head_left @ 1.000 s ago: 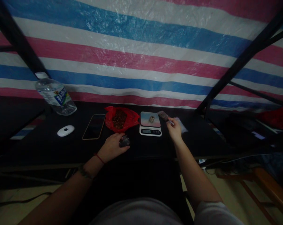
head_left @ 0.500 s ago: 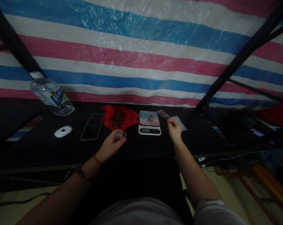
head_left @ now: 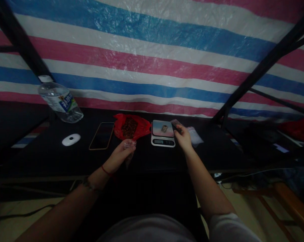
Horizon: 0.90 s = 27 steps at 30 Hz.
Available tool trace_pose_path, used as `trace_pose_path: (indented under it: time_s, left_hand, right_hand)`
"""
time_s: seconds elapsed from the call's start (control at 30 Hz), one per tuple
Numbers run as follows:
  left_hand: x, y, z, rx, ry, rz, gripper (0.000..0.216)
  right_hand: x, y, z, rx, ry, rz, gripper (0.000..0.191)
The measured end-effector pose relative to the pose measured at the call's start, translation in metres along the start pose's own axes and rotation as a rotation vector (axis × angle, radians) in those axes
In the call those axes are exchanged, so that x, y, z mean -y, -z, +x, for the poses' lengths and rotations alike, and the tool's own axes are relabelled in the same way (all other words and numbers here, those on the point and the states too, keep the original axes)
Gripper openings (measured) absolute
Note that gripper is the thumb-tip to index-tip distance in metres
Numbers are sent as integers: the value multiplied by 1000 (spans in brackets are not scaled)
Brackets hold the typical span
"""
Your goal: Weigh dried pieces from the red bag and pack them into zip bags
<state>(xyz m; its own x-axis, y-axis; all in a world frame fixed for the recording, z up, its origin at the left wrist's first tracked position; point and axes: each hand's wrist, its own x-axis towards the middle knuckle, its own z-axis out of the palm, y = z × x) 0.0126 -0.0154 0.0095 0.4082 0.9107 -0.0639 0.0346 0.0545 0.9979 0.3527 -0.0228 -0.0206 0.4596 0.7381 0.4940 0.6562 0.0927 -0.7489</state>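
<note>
My left hand [head_left: 123, 151] is closed on a small clear plastic bag [head_left: 130, 144], in front of a red plastic bag [head_left: 144, 124] spread out with small brown pieces [head_left: 129, 127] on it. My right hand [head_left: 183, 136] is at the right edge of a white kitchen scale [head_left: 163, 143], thumb and fingers apart. Its fingertips are over a small filled clear bag [head_left: 175, 122], which they partly hide. A small, pale brownish object [head_left: 164, 128] sits on the scale's platform; its kind is too small to tell. Flat clear bags [head_left: 195, 136] lie right of that hand.
Left of the red bag lies a phone [head_left: 101, 136], and beyond it a white oval device [head_left: 71, 139]. A water bottle [head_left: 61, 102] stands at the back left. Behind the black table [head_left: 146, 161] hangs a striped sheet [head_left: 141, 64] between dark metal posts [head_left: 242, 87].
My right hand has moved left from the flat clear bags to the scale's right edge, and its fingers have parted. My left hand still holds its clear bag. The view has shifted slightly.
</note>
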Motion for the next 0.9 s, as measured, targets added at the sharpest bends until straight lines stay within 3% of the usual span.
trace_pose_path:
  time_s: [0.2, 0.4, 0.53, 0.67, 0.73, 0.9]
  left_hand:
    - [-3, 1, -2, 47, -31, 45, 34]
    - [-1, 4, 0, 23, -60, 26, 33]
    - [0, 9, 5, -36, -82, 139, 33]
    - [-1, 13, 6, -18, -106, 224, 29]
    - [-2, 13, 5, -3, -103, 249, 28]
    - [-3, 12, 1, 31, -88, 272, 28]
  right_hand:
    - [11, -26, 25, 112, 96, -187, 53]
    - [20, -38, 47, 246, 77, -149, 35]
    - [56, -52, 51, 273, 110, 90, 42]
    - [104, -82, 48, 515, 194, 285, 57]
    - [122, -97, 46, 574, 199, 320, 58]
    - [139, -118, 47, 526, 205, 228, 42]
